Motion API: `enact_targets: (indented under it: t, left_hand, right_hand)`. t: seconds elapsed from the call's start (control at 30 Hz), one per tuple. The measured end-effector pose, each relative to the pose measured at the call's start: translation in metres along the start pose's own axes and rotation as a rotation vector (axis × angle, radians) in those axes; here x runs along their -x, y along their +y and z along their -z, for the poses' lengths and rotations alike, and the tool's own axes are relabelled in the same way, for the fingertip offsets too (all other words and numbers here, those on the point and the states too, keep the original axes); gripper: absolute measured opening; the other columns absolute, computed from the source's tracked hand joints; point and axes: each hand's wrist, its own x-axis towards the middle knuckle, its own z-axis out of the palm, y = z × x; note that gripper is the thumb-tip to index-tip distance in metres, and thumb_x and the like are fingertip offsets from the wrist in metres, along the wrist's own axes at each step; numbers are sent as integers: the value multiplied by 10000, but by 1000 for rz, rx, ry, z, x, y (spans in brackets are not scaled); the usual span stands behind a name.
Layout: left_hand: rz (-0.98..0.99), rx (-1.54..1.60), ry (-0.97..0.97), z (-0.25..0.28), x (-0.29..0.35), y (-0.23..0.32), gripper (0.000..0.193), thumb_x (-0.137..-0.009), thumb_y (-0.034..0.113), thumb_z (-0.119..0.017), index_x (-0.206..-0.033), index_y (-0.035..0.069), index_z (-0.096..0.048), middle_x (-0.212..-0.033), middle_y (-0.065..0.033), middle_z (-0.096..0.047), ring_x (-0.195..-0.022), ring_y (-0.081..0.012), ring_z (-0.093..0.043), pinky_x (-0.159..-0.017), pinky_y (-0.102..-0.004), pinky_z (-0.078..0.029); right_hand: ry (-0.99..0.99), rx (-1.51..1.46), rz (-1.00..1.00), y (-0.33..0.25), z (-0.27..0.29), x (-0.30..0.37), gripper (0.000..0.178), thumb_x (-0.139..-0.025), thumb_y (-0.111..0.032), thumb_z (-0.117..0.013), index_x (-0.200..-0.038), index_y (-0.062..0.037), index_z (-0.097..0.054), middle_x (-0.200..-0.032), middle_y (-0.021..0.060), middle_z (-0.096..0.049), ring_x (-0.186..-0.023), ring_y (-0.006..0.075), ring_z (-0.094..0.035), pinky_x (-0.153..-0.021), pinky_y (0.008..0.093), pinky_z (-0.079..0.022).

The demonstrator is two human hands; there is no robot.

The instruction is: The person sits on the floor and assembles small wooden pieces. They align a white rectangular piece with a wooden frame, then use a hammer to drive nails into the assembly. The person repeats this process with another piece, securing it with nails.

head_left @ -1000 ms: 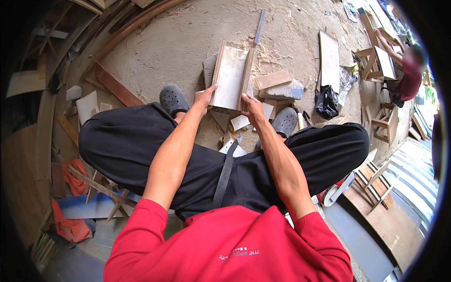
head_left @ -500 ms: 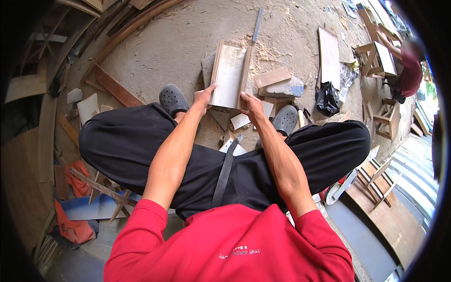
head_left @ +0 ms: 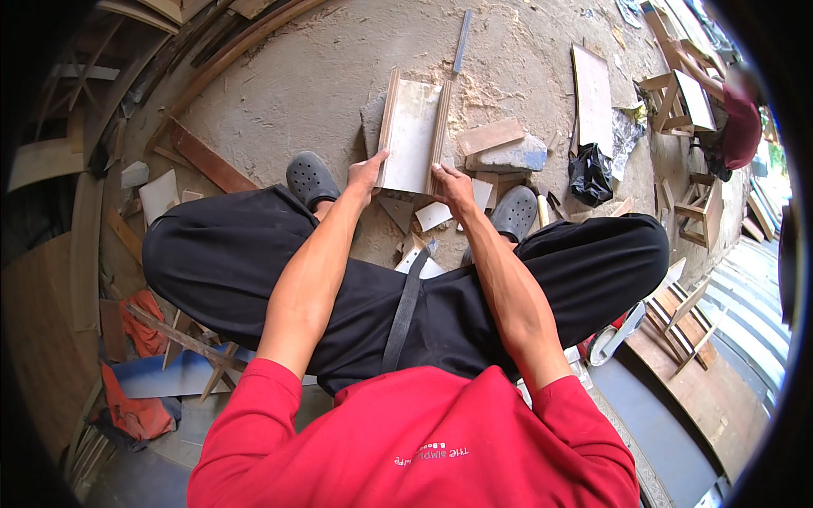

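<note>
A U-shaped piece of pale plywood [head_left: 412, 135], a flat panel with two upright side strips, lies on the dusty concrete floor in front of my feet. My left hand [head_left: 366, 173] grips its near left corner. My right hand [head_left: 453, 184] grips the near end of its right side strip. I sit low with knees spread wide, in black trousers and grey clogs [head_left: 310, 179].
Wood offcuts [head_left: 490, 135], a grey stone block [head_left: 506, 157] and a black bag [head_left: 590, 173] lie right of the piece. A thin metal bar [head_left: 461, 30] lies beyond it. Small wooden stools [head_left: 677, 97] stand at the far right, where another person in red [head_left: 741, 123] works. Planks pile up on the left.
My hands have stayed on the near end of the plywood piece. The piece has shifted slightly, and my right hand has slid a little along its side strip.
</note>
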Motion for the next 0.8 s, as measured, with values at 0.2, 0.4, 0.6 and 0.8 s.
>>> enact_targets:
  t: [0.2, 0.4, 0.6, 0.8]
  left_hand:
    - [0, -74, -43, 3, -10, -5, 520, -799, 469, -716, -970, -22, -706, -872, -74, -677, -740, -138, -616, -643, -307, -463]
    - [-101, -208, -27, 7, -29, -16, 663, -816, 538, -658, -995, -99, -690, -956, -153, -698, -892, -216, -646, -787, -348, -481]
    - [-249, -521, 9, 1, -27, -14, 759, -775, 566, -663, -1084, -127, -643, -1054, -253, -675, -1008, -315, -655, -900, -385, -471]
    - [-278, -847, 89, 6, -33, -12, 572, -736, 384, -682, -1093, -62, -652, -1119, -286, -644, -1059, -412, -625, -918, -441, -488]
  right_hand:
    - [24, 71, 43, 4, -2, -1, 647, -894, -373, -683, -1383, -4, -475, -1292, 198, -588, -1177, 309, -580, -839, 464, -541]
    - [57, 150, 105, 19, -2, -14, 631, -890, -407, -670, -1353, -6, -518, -1265, 214, -606, -1147, 280, -604, -840, 356, -533]
    - [105, 282, 202, 37, 8, -35, 633, -879, -474, -634, -1314, -19, -564, -1242, 205, -626, -1169, 271, -603, -997, 320, -435]
    - [74, 338, 184, 27, -3, -20, 667, -876, -484, -632, -1314, 12, -549, -1267, 216, -606, -1188, 289, -589, -1013, 331, -429]
